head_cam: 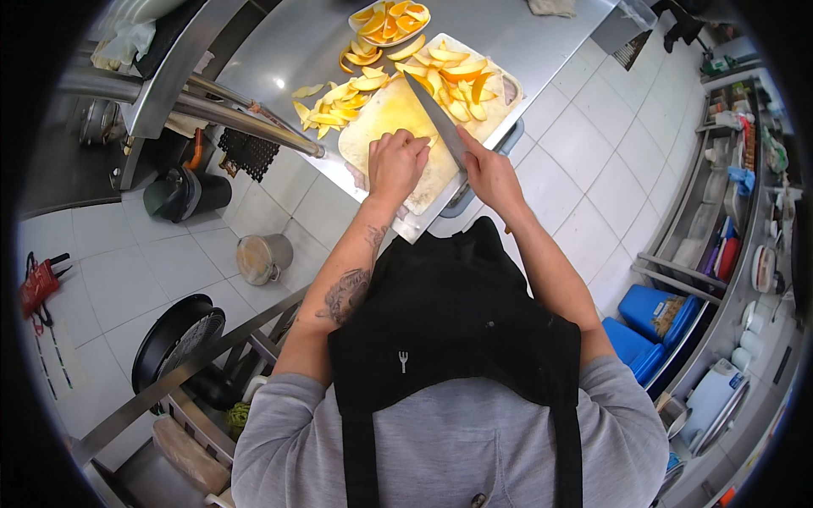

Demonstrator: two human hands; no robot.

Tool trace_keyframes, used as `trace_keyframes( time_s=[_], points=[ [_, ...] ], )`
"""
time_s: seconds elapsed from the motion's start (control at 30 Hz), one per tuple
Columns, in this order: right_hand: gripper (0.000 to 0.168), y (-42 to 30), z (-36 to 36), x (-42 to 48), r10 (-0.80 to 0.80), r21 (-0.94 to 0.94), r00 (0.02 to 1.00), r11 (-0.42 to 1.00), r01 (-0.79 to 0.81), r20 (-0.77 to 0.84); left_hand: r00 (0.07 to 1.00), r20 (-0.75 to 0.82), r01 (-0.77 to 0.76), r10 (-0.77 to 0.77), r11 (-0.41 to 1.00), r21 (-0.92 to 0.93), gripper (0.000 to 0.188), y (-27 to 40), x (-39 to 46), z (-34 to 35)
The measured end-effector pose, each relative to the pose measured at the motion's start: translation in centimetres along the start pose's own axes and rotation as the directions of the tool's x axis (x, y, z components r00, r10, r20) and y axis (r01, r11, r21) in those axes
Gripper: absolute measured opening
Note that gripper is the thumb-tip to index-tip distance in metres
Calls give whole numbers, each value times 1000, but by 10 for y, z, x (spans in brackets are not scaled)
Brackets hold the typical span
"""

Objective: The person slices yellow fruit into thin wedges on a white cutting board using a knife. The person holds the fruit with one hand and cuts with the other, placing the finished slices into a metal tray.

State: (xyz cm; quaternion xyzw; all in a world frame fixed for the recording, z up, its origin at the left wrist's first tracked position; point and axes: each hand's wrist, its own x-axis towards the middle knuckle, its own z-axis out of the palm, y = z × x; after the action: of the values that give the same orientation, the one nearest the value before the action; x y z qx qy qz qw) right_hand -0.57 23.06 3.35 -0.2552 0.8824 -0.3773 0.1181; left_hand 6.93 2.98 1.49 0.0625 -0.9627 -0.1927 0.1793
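Note:
In my right hand (492,171) is a large kitchen knife (435,117), its blade pointing up and left across a worn cutting board (381,127). My left hand (399,164) is curled low over the board, left of the blade. At its fingertips a small pale-yellow piece of orange peel (433,139) shows; the fingers cover the rest. Many peel strips (454,76) are heaped on the board's far right part, close to the knife tip. Another pile of trimmed peel strips (340,105) lies along the board's left edge, partly on the steel table (286,57).
Beyond the board stands a white dish of orange wedges (390,24), with loose peels (362,54) beside it. A steel pole (248,120) runs close on the left. A lidded bucket (263,257) and a black fan (178,346) are lower left. Shelves with blue containers (657,311) line the right.

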Motion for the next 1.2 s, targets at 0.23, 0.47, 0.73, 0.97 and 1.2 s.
trace_keyframes(
  time_s=[0.23, 0.47, 0.73, 0.97, 1.2],
  points=[
    [54, 1, -2, 6, 59, 27, 997, 998, -60, 48, 1000, 8, 6, -6, 1000, -18, 20, -2, -1, 2],
    [52, 1, 0, 7, 65, 31, 996, 997, -67, 61, 1000, 12, 21, -20, 999, -33, 20, 1, -2, 2],
    [52, 1, -1, 6, 90, 40, 992, 995, -94, 87, 1000, -5, 30, -31, 999, -32, 19, -2, -3, 6],
    [52, 4, 0, 1, 110, 33, 988, 993, -114, 109, 999, -14, 36, -36, 999, -31, 20, -3, -5, 9],
    [54, 10, 2, -11, 141, 20, 980, 989, -145, 141, 999, -35, 35, -37, 998, -59, 19, -6, -8, 11]
  ],
)
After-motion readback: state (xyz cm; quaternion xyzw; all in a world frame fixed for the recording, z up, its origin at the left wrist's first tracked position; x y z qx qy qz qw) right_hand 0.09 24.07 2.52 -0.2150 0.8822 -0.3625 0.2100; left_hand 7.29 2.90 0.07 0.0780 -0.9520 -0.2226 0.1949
